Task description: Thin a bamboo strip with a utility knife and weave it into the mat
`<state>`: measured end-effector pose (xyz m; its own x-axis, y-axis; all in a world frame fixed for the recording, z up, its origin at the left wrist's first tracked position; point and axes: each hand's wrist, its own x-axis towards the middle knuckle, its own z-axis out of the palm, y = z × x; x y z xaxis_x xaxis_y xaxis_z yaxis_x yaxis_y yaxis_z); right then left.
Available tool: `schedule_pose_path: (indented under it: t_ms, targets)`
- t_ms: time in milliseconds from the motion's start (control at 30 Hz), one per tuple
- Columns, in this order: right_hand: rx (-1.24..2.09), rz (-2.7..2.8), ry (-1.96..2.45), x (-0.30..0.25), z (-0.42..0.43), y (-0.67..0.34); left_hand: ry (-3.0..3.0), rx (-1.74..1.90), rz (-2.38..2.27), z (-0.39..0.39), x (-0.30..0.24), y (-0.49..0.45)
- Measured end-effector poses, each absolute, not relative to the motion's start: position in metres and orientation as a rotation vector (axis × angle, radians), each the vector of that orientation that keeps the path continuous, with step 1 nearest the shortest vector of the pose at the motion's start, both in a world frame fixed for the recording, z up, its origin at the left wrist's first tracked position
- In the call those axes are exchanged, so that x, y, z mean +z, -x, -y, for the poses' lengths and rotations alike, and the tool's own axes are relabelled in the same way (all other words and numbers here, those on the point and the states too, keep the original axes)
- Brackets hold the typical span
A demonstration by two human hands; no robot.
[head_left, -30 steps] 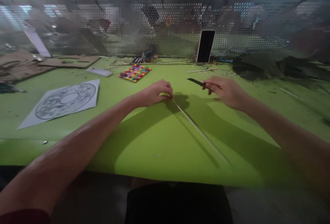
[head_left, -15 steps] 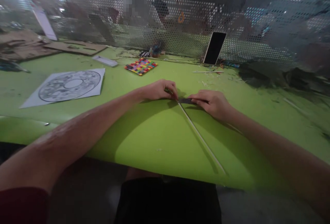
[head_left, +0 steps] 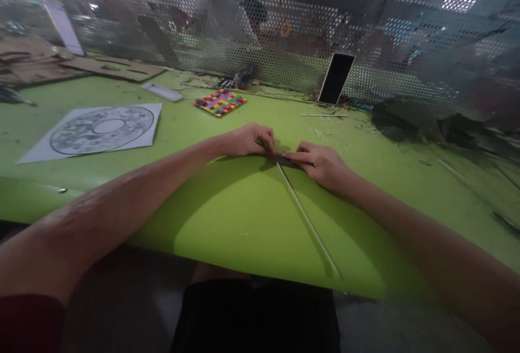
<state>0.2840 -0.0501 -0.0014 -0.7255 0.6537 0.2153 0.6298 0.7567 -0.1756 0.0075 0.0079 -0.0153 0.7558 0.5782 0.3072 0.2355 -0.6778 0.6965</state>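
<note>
My left hand (head_left: 254, 139) is closed in a pinch at the far end of a thin pale stick (head_left: 305, 216), which slants toward the table's front edge. My right hand (head_left: 323, 164) is wrapped around a dark, flat, blade-like tool (head_left: 287, 162), its handle hidden by the fingers. The tool lies crosswise at the stick's far end, close against my left fingertips. Whether its edge touches the stick I cannot tell.
On the green table (head_left: 227, 201) lie a paper with a ring drawing (head_left: 85, 128), a colourful woven square (head_left: 219, 103) and a small white tray (head_left: 162, 92). A phone (head_left: 336, 78) leans on the perforated metal screen (head_left: 292, 44). Brown cardboard (head_left: 122, 67) is at the back left.
My right hand has moved left, bringing the dark tool across the stick's end beneath my left fingers. The whole view has shifted slightly.
</note>
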Motion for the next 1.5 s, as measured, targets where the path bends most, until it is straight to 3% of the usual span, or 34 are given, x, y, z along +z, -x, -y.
schedule_pose_path:
  t_ms: [1500]
  targets:
    - [0.189, 2.762, 0.997, 0.0002, 0.0588, -0.29, -2.403, 0.653, -0.71, -0.0038, -0.0109, -0.0071]
